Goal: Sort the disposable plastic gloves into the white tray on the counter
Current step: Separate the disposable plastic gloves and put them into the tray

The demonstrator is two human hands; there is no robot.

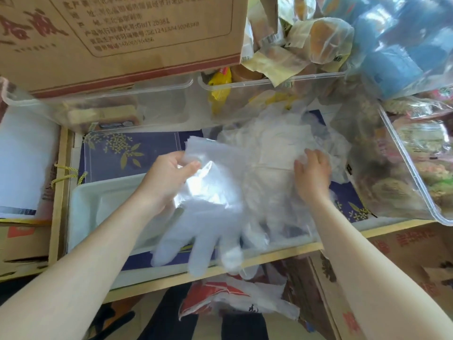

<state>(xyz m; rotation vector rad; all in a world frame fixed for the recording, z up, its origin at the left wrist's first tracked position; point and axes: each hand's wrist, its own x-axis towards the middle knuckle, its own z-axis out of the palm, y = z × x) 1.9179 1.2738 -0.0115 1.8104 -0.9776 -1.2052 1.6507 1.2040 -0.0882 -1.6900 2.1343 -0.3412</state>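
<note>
My left hand (169, 177) pinches the cuff of a clear disposable plastic glove (208, 217), whose fingers hang down over the counter's front edge. The white tray (98, 200) lies below and left of that glove, partly covered by it. My right hand (312, 173) rests with fingers spread on a loose pile of more clear gloves (274, 141) heaped on the blue patterned cloth. Whether the right hand grips any of them is hard to see.
A cardboard box (122, 33) stands at the back left. Clear plastic bins (269, 82) with packaged food line the back, and a tilted clear bin (411, 168) sits at the right. Wooden counter edge (269, 256) runs in front; bags and boxes lie below.
</note>
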